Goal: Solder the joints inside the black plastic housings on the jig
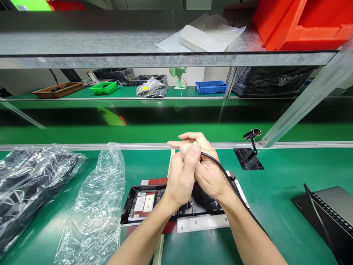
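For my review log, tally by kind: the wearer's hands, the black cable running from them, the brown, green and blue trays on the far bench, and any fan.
Hands: 2 (left hand, right hand)
Black cable: 1
Trays: 3 (brown tray, green tray, blue tray)
Fan: 1
Total: 7

Smooth cable (219, 164), glossy plastic bag (92, 206), mottled metal shelf (96, 40); shiny tabletop (267, 206)
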A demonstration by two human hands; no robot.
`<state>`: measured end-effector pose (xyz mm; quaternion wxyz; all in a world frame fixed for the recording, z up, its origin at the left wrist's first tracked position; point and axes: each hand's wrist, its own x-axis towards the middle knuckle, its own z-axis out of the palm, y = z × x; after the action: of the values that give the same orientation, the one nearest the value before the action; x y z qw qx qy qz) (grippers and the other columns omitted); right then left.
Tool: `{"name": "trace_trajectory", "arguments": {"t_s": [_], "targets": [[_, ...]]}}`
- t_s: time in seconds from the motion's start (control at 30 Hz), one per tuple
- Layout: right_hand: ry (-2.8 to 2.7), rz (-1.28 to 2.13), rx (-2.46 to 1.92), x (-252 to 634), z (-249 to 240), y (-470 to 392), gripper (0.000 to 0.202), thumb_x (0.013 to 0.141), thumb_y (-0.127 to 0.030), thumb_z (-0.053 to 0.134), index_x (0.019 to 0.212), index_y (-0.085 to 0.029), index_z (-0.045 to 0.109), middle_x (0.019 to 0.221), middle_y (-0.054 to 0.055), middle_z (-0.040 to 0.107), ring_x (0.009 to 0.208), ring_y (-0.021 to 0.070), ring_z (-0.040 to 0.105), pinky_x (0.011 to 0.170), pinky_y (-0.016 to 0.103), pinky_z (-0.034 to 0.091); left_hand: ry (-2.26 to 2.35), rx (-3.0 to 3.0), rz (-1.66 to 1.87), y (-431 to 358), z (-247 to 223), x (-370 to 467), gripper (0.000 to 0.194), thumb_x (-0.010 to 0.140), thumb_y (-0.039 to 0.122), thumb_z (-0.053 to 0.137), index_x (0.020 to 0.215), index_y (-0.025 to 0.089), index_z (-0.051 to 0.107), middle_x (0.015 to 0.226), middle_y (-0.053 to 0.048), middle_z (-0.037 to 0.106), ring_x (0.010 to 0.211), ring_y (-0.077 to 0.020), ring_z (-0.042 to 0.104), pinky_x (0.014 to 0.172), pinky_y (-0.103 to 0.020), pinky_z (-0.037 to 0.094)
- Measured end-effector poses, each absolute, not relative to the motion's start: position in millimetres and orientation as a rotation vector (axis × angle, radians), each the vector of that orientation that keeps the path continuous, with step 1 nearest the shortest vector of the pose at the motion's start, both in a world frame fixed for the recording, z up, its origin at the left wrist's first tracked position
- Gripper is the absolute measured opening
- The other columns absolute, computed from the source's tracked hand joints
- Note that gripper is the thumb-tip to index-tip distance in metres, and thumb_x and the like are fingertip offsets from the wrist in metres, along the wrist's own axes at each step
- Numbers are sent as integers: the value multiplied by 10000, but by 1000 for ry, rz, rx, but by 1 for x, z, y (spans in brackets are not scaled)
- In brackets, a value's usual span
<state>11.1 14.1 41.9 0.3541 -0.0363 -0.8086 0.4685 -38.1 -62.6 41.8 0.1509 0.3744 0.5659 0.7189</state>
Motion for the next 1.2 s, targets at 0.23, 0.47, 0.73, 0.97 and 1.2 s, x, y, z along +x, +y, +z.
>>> {"name": "trace_trajectory", "arguments": {"t_s": [0.23, 0.47, 0.73, 0.97, 1.2], "targets": [[-2088, 1159, -75, 11, 42, 8, 274, 1005, -390, 533, 1184, -374, 740, 1233, 24, 672, 1187, 203, 594, 1072, 416, 439, 1587, 1124, 2099, -65, 44, -36, 518, 1018, 587, 391, 852, 200, 694, 881, -70, 675, 966, -281, 679, 780, -387, 530], [-2061, 1200, -12, 9, 41, 10, 279, 1017, -314, 508, 1151, -349, 750, 1223, 2, 688, 1165, 202, 612, 1067, 406, 442, 1552, 1056, 2175, -57, 37, -33, 596, 973, 701, 364, 778, 210, 639, 799, -63, 630, 850, -261, 660, 699, -383, 522], [-2004, 1395, 100, 10, 42, 14, 288, 1017, -292, 482, 1089, -279, 761, 1181, 36, 693, 1132, 209, 640, 1001, 385, 510, 1685, 1130, 2095, -60, 32, -36, 632, 1005, 666, 314, 712, 183, 598, 675, -38, 626, 696, -207, 630, 583, -326, 428], [-2042, 1406, 93, 11, 44, 12, 308, 1033, -286, 455, 1030, -251, 761, 1164, 54, 677, 1116, 203, 635, 965, 375, 526, 1646, 1185, 2123, -61, 37, -37, 480, 1037, 486, 385, 751, 185, 626, 782, -45, 674, 776, -217, 660, 675, -327, 460], [-2070, 1338, 112, 12, 44, 13, 342, 1046, -265, 423, 984, -250, 759, 1036, 48, 681, 1020, 188, 646, 916, 377, 525, 1676, 1206, 2129, -63, 41, -37, 432, 1023, 435, 402, 696, 182, 529, 723, -25, 563, 721, -174, 562, 687, -308, 416]]}}
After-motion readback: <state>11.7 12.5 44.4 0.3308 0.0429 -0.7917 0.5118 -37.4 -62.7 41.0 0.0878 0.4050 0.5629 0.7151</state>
